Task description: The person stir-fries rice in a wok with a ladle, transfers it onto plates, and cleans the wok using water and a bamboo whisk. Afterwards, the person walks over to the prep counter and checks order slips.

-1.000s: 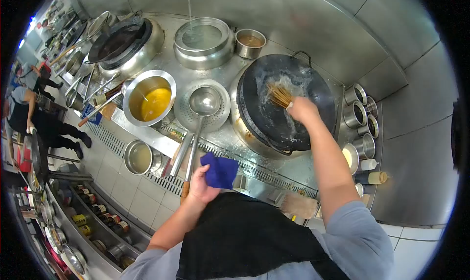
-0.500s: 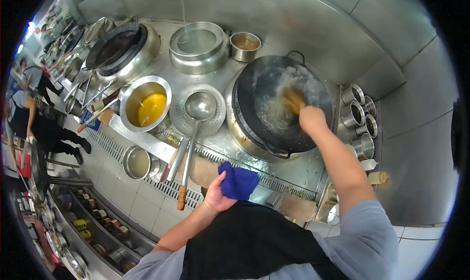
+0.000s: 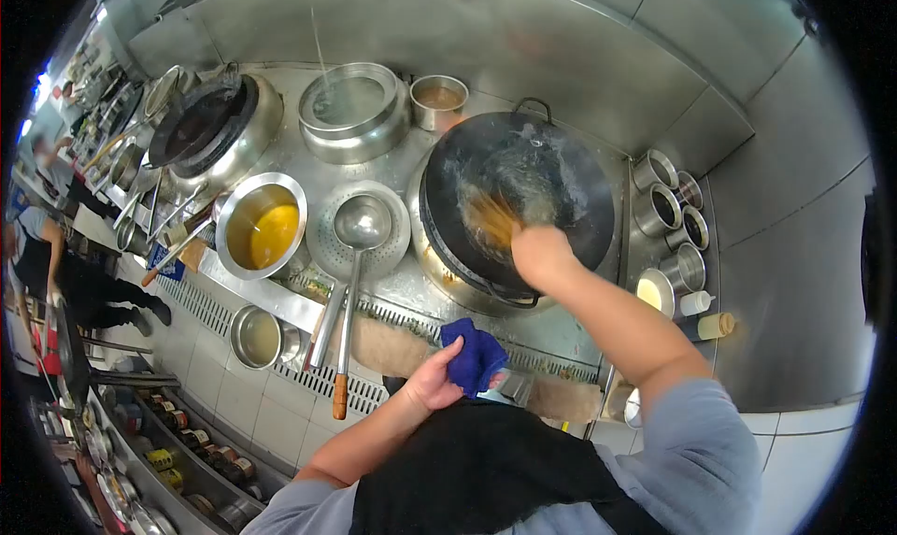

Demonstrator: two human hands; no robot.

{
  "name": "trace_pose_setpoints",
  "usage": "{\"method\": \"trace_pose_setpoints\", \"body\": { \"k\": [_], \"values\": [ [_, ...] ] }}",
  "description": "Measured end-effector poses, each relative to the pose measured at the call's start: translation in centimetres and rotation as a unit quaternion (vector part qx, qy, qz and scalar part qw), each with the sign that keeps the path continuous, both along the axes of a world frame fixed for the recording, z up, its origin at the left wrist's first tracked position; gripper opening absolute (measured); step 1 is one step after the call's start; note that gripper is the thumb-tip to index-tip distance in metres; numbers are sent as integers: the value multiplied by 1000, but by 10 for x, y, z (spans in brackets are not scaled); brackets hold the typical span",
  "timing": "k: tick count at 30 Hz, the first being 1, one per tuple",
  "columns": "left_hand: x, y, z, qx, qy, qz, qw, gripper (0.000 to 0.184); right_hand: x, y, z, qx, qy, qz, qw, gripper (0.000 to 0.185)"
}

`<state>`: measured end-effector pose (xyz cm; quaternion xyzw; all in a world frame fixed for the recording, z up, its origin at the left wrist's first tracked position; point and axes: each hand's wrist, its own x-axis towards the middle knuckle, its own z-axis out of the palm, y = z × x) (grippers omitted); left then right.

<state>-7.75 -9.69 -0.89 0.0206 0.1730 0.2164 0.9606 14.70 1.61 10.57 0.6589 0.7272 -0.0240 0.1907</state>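
My R fingers [image 3: 534, 252] clenched round bamboo brush [image 3: 491, 219], down in wok [image 3: 581, 194] w/ water [image 3: 521, 173]; L fingers [image 3: 452, 353] grip blue cloth [image 3: 475, 357], clear of wok. Risk: too-hard swirl may slop water on me.

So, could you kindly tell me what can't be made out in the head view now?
Head view, throughout:
Brush: bristle tips blurred.
Brush handle: covered by the right grip.
Left grip: most fingers hidden behind the blue cloth.
Shelf bottles: labels too small to read.
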Motion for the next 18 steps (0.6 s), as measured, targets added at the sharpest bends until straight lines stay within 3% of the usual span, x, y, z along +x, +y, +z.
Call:
{"method": "trace_pose_setpoints", "body": {
  "k": [1, 4, 9, 15, 17, 18],
  "values": [
    [1, 3, 6, 15, -8, -31, 999, 56, 2, -9, -3, -39, -28, 5, 999, 27],
    [10, 14, -13, 56, 55, -39, 996, 59, 32, 20, -13, 37, -51, -14, 998, 23],
    [32, 41, 17, 72, 127, -36, 989, 61, 32, 84, -36, 142, 36, -136, 980, 26],
    [71, 61, 19, 108, 151, -32, 982, 54, -1, -6, 0, -3, 34, 28, 999, 28],
    [88, 63, 17, 62, 207, 12, 976, 47, 12, -27, 14, -57, -31, 15, 998, 27],
    [98, 65, 19, 23, 222, 38, 974, 32, 28, -20, 11, -32, -48, 3, 998, 26]
  ]
}}
